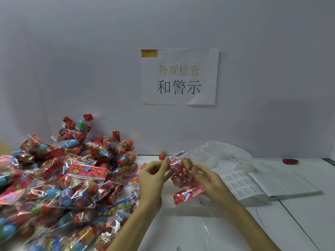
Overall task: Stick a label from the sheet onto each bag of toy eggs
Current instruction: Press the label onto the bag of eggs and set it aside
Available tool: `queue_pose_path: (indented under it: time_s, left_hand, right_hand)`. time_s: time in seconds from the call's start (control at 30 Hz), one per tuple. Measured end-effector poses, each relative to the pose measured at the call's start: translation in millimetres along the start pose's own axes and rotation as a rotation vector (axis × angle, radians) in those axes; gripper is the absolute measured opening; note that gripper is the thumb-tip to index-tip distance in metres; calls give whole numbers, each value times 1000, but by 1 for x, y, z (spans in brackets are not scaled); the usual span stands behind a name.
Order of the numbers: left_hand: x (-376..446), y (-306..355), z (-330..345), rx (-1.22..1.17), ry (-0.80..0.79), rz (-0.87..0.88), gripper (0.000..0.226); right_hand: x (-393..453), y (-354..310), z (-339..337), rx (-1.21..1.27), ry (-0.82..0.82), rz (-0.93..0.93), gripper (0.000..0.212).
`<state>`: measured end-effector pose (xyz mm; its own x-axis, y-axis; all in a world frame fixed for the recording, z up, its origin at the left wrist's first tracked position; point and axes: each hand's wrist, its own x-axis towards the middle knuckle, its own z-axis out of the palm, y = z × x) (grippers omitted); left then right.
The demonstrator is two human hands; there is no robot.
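Both hands hold one clear bag of toy eggs (pixel 181 171) above the white table, its red flowered header card hanging at the bottom. My left hand (pixel 154 173) pinches the bag's upper left edge between thumb and fingers. My right hand (pixel 204 176) grips the bag's right side with curled fingers. The label sheet (pixel 239 185), printed with rows of small text labels, lies flat just right of my right hand. A large pile of bagged eggs (pixel 59 180) covers the table's left half.
A lone orange egg (pixel 162 156) stands by the wall behind my hands. Crumpled white plastic (pixel 224 153) lies behind the sheet, white paper (pixel 290 183) to its right, a small red object (pixel 290 161) at the far right. A printed sign (pixel 179 77) hangs on the wall.
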<state>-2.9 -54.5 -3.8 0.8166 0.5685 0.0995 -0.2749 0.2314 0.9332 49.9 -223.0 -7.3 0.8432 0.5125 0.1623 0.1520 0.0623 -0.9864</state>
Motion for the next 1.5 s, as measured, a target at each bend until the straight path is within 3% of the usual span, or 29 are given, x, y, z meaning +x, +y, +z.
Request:
queue_pose_path:
  time_s: [0.13,0.27,0.37,0.47,0.6,0.67,0.77,0.8,0.87,0.93,1.03,1.1,1.17,1.27,1.4,1.5]
  left_hand:
    - [1,2,-1,99,35,98,13]
    - [0,2,-1,278,-166,56,23]
    - [-1,2,0,173,-267,-80,27]
    - [3,4,-4,-16,-275,-131,34]
    - [0,3,-1,-53,-216,-78,31]
    - [-2,5,0,-97,-126,-44,27]
    - [-1,9,-3,-92,14,85,18]
    - [-1,9,-4,-89,32,136,15]
    - [-3,5,0,-51,-9,245,14]
    - [-5,0,4,140,-94,461,16]
    - [-6,-13,5,514,-356,837,26]
    - [-10,-19,7,625,-486,943,27]
    - [-14,-24,11,646,-407,986,30]
    - [-12,-21,10,690,-182,925,44]
    - [-4,-16,-1,824,-349,925,56]
    - [-5,-16,1,791,-309,967,49]
  right_hand:
    - [0,-2,-8,-14,58,-19,36]
    - [0,2,-17,-108,36,-22,31]
    - [0,3,-18,-153,27,32,50]
    - [1,1,-18,-169,15,1,41]
    - [4,2,-20,-161,4,-64,35]
    - [5,3,-20,-220,116,-118,35]
    - [4,4,-24,-388,422,-259,35]
    - [3,3,-24,-335,398,-263,43]
    - [1,0,-15,-76,186,-112,60]
    - [1,-3,-5,96,9,46,63]
    - [2,0,-1,271,-17,63,47]
    - [2,-1,-7,337,38,50,35]
    - [2,-1,-13,302,97,49,29]
    - [3,-2,-14,321,59,75,31]
    - [2,-9,-13,533,-28,121,34]
    - [2,-12,-15,636,-32,141,37]
